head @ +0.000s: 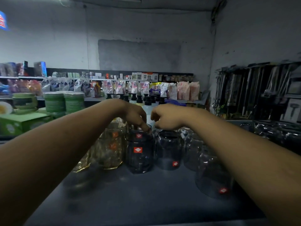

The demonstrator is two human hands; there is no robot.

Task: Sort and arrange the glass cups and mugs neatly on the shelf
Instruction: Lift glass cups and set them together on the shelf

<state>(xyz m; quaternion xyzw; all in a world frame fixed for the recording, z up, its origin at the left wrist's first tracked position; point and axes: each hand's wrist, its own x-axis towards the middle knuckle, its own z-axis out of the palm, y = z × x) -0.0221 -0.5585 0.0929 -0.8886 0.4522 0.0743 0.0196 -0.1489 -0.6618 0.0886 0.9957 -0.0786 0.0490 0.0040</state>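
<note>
On a dark shelf (130,201) in a dim shop, the left hand (135,115) has its grip pinching a smoky cup (139,139); right hand (167,118) grip unclear.

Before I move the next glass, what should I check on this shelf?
1. Contact: the left hand has its fingers at the rim of the first dark glass: ok.
2. Firm grip there: cannot tell.
3. Is the right hand empty: cannot tell; it is curled above the second dark glass.
4. The amber glasses are grouped left of the dark ones: ok.
5. Is the front glass in line with the row: not ok; it stands apart, nearer the camera.
6. Bare room on the shelf in front: ok.
</note>
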